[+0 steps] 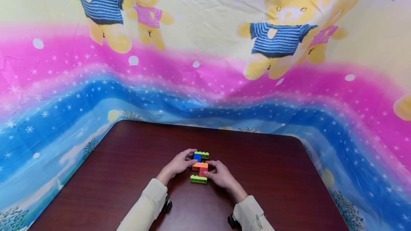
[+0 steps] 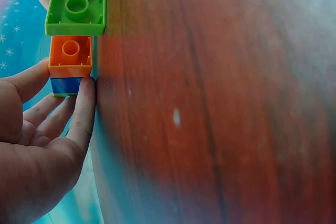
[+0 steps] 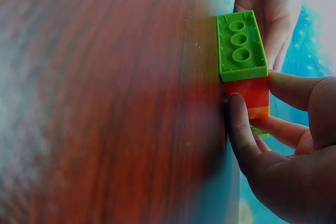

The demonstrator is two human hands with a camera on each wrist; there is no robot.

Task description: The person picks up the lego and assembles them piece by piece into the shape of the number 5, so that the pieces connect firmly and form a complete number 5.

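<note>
Joined toy building bricks lie on their side in a zigzag on the table, between both hands. In the head view, from far to near, they are a light-green brick [image 1: 203,155], a blue brick [image 1: 197,158], an orange brick [image 1: 198,166], a red brick [image 1: 202,172] and another light-green brick [image 1: 198,179]. My left hand [image 1: 179,163] grips the far part from the left around the blue brick. My right hand [image 1: 222,176] holds the near part from the right, thumb and fingers about the red brick [image 3: 247,92]. The near green brick's hollow underside [image 2: 79,6] faces the wrist cameras.
The dark red-brown table [image 1: 128,152] extends around the bricks on every side. Behind it and along its sides hangs a cloth [image 1: 205,81] printed with bears and snowflakes. A dark band [image 1: 167,203] sits at the left cuff, another [image 1: 233,221] at the right.
</note>
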